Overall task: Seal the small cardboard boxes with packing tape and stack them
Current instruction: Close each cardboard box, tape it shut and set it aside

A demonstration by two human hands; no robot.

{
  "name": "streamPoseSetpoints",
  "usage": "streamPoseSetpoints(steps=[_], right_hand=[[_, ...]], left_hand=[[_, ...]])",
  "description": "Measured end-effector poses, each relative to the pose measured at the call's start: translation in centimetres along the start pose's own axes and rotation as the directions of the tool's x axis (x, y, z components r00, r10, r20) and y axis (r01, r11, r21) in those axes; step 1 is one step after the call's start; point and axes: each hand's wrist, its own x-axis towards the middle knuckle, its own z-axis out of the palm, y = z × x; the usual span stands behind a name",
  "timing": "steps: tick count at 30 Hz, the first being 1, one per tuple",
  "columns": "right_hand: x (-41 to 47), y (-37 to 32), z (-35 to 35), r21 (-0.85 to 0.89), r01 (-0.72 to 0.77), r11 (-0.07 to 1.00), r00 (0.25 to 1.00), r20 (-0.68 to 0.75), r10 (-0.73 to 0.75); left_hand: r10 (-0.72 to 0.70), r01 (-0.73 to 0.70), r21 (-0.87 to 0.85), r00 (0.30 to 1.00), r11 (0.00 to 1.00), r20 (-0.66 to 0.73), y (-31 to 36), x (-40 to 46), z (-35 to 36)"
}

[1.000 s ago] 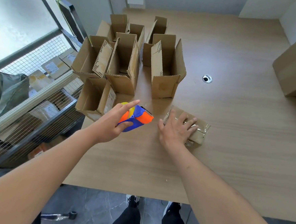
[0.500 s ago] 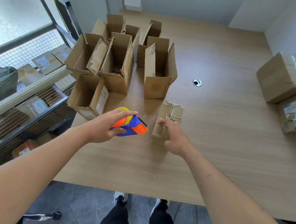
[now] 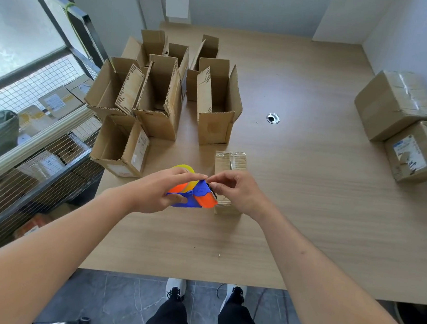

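Where wooden table (image 3: 293, 192) spreads widest, open cardboard boxes (image 3: 161, 100) clustered far left, sealed boxes (image 3: 400, 119) at right edge. Nearer, small taped box (image 3: 230, 160) partly behind both hands. Left hand (image 3: 159, 196) wrapped round blue-orange tape dispenser (image 3: 197, 196); right hand (image 3: 240, 194) pinching at its cutter end, apparently the tape

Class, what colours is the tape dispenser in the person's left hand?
Blue and orange tape dispenser, seen in the head view.
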Motion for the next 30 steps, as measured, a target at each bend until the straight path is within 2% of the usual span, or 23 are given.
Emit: streamPoseSetpoints(steps=[3, 8, 12, 15, 23, 30], right_hand=[[-0.6, 0.3, -0.3, -0.004, -0.022, 1.000, 0.999, -0.044, 0.022], [-1.7, 0.8, -0.5, -0.033, -0.045, 0.998, 0.978, -0.206, 0.037], [-3.0, 1.5, -1.1, 0.063, -0.105, 0.993, 0.953, -0.280, 0.118], [-4.1, 2.7, -2.8, 0.093, -0.188, 0.978, 0.910, -0.358, 0.209], [-5.0, 5.1, -4.3, 0.139, -0.242, 0.960, 0.863, -0.421, 0.279], [-5.0, 6.7, -4.5, 0.135, -0.277, 0.951, 0.837, -0.453, 0.308]], left_hand=[[0.017, -0.017, 0.016, 1.000, 1.000, 0.011, 0.6, 0.3, 0.3], [0.005, -0.005, 0.095, 1.000, 0.995, 0.000, 1.3, 0.7, 1.4], [-0.051, 0.052, -0.020, 0.998, 0.998, 0.038, 1.0, 0.0, 1.9], [-0.085, 0.086, -0.013, 0.992, 0.996, 0.096, -0.4, -1.2, 1.8], [-0.138, 0.129, 0.063, 0.978, 0.990, 0.159, -2.0, -0.7, 1.4], [-0.194, 0.172, 0.149, 0.970, 0.974, 0.149, -3.0, 0.6, 2.4]])
